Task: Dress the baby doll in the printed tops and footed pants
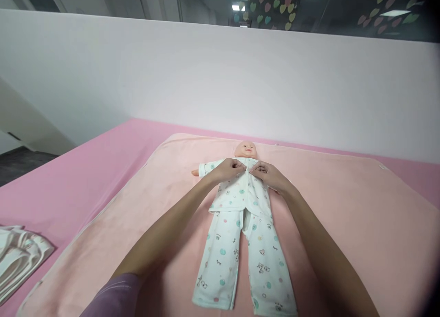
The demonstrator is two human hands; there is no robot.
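A baby doll (246, 149) lies on its back on a peach blanket (343, 216), dressed in a white patterned pyjama top (240, 195) and matching trousers (240, 262). My left hand (228, 169) and my right hand (265, 172) meet at the doll's chest just below its chin. Both hands have their fingers curled and pinched on the top's front edges near the collar. The doll's one arm sticks out to the left of my left hand; its other arm is hidden under my right hand.
The blanket lies on a pink-covered surface (85, 170) that runs up to a white wall (220, 78). A folded white patterned cloth (17, 257) rests at the left edge. Dark floor shows at the far left.
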